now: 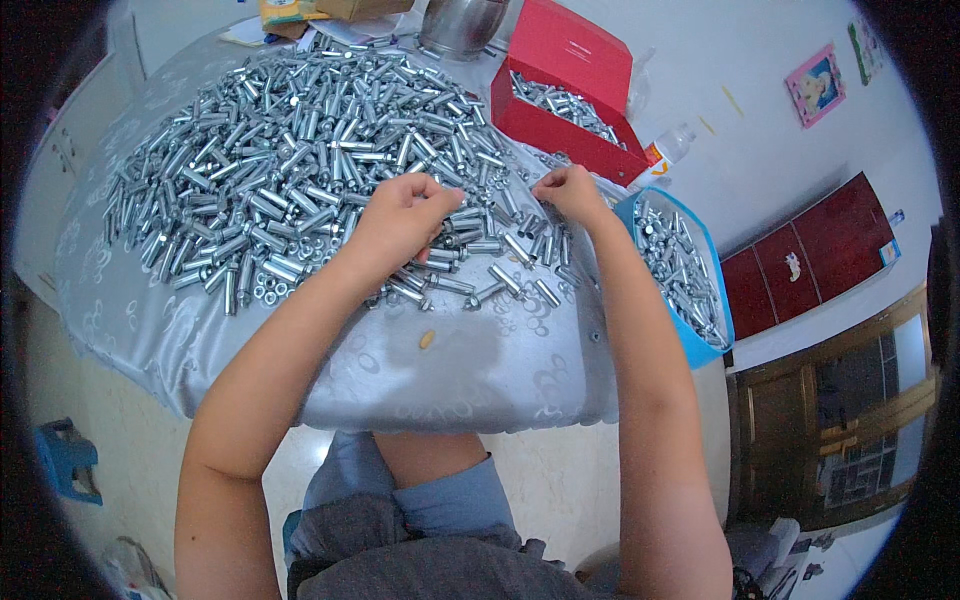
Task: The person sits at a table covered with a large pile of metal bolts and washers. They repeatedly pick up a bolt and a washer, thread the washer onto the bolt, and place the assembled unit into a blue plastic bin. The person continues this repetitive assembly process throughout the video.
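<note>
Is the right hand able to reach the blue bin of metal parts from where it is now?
Probably yes. The right hand rests on the heap of metal parts, and the blue bin sits just beside that forearm at the table edge, open on top, with nothing between them.

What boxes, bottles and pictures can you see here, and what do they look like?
Red box: far right of the table, lid up, metal pieces inside.
Blue bin: at the table's right edge beside the right hand, holds metal pieces.
Plastic bottle: between box and bin, clear with an orange label.
Pink-framed picture: on the wall, upper right.
Cardboard packages: far edge of the table, yellow-brown.
</note>
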`<state>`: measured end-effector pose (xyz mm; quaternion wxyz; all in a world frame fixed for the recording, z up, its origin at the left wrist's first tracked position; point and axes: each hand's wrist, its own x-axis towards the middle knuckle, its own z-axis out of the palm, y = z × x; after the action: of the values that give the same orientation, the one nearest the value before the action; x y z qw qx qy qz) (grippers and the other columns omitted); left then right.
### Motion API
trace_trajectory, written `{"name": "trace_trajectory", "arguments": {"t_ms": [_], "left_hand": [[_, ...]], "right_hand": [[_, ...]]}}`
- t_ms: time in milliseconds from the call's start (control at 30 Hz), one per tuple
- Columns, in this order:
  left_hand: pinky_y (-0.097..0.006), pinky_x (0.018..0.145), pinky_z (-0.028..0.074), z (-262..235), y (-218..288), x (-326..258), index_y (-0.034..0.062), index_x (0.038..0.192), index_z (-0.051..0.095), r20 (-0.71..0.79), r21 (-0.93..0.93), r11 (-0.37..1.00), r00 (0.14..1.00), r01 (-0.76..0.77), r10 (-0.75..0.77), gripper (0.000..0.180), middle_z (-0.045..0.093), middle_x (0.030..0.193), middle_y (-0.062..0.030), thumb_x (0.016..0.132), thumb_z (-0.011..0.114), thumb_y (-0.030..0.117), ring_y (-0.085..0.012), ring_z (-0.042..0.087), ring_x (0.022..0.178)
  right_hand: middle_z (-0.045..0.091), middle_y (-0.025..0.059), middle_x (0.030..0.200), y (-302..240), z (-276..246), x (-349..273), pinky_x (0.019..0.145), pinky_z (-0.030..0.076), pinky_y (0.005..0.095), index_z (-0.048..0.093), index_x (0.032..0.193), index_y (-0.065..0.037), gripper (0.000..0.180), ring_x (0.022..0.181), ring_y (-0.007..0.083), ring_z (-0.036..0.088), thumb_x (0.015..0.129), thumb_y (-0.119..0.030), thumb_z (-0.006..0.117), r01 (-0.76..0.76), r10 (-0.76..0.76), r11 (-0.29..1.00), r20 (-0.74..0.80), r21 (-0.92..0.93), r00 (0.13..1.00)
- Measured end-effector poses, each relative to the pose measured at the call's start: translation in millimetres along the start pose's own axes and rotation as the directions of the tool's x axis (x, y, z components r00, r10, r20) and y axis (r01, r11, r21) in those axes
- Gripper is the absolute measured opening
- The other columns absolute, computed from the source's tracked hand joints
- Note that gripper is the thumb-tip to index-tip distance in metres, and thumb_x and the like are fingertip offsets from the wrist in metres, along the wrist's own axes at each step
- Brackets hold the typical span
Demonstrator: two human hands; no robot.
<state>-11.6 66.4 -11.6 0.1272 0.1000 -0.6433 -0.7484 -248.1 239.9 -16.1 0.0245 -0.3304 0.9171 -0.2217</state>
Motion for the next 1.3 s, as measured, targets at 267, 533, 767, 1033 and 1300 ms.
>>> {"name": "trace_trajectory", "arguments": {"t_ms": [267,533,767,1033,1300], "left_hand": [[-0.021,0.033,0.032,0.4,-3.4,2.2,0.0034,0.070,0.051,0.032,0.013,1.000,0.999,-0.011,0.011,0.022,0.046,0.047,0.0015,0.078,0.059,0.023,-0.0062,0.040,0.036],[-0.022,0.034,0.032,-1.1,-8.3,2.4,0.0065,0.069,0.050,0.018,0.040,0.999,1.000,-0.016,0.016,0.022,0.041,0.047,0.0024,0.079,0.058,0.024,-0.0064,0.037,0.037],[-0.022,0.034,0.031,1.3,-3.9,2.5,0.0080,0.068,0.049,0.024,0.038,0.999,1.000,0.005,-0.006,0.023,0.040,0.048,0.0031,0.079,0.059,0.026,-0.0063,0.036,0.037],[-0.021,0.033,0.032,-0.2,-4.4,2.4,0.0027,0.071,0.051,0.017,0.001,0.999,0.999,-0.040,0.040,0.023,0.046,0.048,0.0007,0.078,0.058,0.023,-0.0065,0.040,0.035],[-0.022,0.036,0.033,5.6,6.3,-5.5,0.0082,0.070,0.050,0.156,-0.051,0.997,0.986,0.062,-0.053,0.020,0.039,0.048,0.0020,0.080,0.056,0.024,-0.0068,0.036,0.039]], "right_hand": [[0.062,0.0160,0.076,-6.8,-1.2,11.2,0.067,0.047,0.0337,0.066,0.073,-0.006,0.016,0.074,0.0247,0.061,0.061,-0.016,0.069,-0.022,0.026,0.994,0.039,-0.104,0.999],[0.062,0.0146,0.081,-32.5,-2.8,1.2,0.074,0.047,0.0372,0.067,0.075,-0.009,0.014,0.078,0.0299,0.060,0.064,-0.017,0.064,0.027,-0.015,0.930,0.036,-0.366,0.999],[0.061,0.0174,0.078,-22.6,-4.0,8.8,0.072,0.047,0.0371,0.064,0.074,-0.005,0.015,0.076,0.0307,0.060,0.064,-0.016,0.061,0.008,0.010,0.935,0.049,-0.355,0.999],[0.062,0.0087,0.070,-70.9,-5.9,-45.4,0.058,0.047,0.0255,0.060,0.073,0.000,0.011,0.063,0.0156,0.060,0.067,-0.009,0.063,0.110,-0.092,0.808,-0.061,0.579,0.994],[0.061,0.0082,0.075,-104.3,22.6,-98.5,0.057,0.047,0.0222,0.056,0.083,0.001,0.015,0.065,0.0138,0.059,0.073,-0.006,0.063,0.002,-0.031,0.459,0.014,0.889,0.999]]}}
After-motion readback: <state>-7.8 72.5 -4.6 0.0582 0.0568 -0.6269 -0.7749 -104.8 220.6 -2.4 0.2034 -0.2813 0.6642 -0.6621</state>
